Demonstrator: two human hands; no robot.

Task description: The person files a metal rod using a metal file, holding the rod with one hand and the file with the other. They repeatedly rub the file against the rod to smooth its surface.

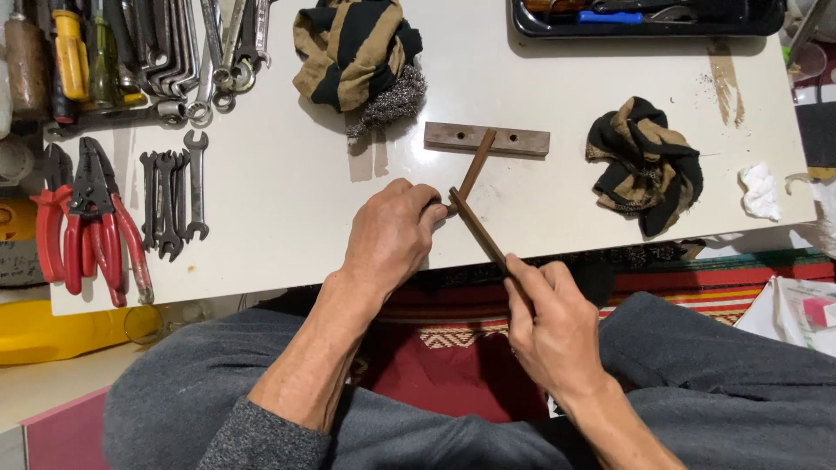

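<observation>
Both hands closed — left hand (389,233) pinning one thin rusty strip (475,166) on the counter (279,200), right hand (549,322) gripping a second rusty strip (477,229) by its near end — stiff, light, rough-surfaced metal.

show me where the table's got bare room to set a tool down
Bare white table lies between the small wrenches and the left hand, and between the wooden block and the black tray. The left edge, with red pliers, is crowded.
</observation>
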